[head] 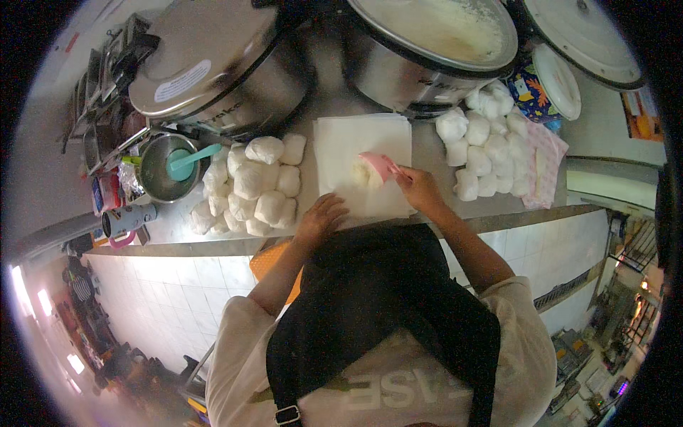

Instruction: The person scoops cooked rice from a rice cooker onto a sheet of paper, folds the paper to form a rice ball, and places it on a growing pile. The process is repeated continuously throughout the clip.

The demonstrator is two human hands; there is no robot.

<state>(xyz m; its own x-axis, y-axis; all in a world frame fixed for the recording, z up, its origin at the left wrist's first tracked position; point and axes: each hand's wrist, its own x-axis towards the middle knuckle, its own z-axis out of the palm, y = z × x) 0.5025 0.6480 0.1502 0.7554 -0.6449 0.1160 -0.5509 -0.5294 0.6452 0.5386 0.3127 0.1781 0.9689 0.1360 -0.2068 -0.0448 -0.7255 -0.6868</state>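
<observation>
My right hand (419,187) grips the handle of a pink plastic scoop (376,165), tilted over a small heap of cooked rice (364,173). The rice lies on a stack of white paper sheets (341,139) in front of me. Near the lower left corner of the paper rests my left hand (322,216), fingers spread and holding nothing that I can see. White paper-wrapped bundles (248,181) are piled left of the sheets, and more wrapped bundles (480,160) are piled to the right.
Behind the paper stand a lidded steel cooker (213,80) and an uncovered cooker of rice (443,32). At left are a steel bowl (147,184) with a turquoise scoop (184,163) and a patterned mug (136,218). A patterned tub (533,88) stands at right, beside pink-patterned paper (549,155).
</observation>
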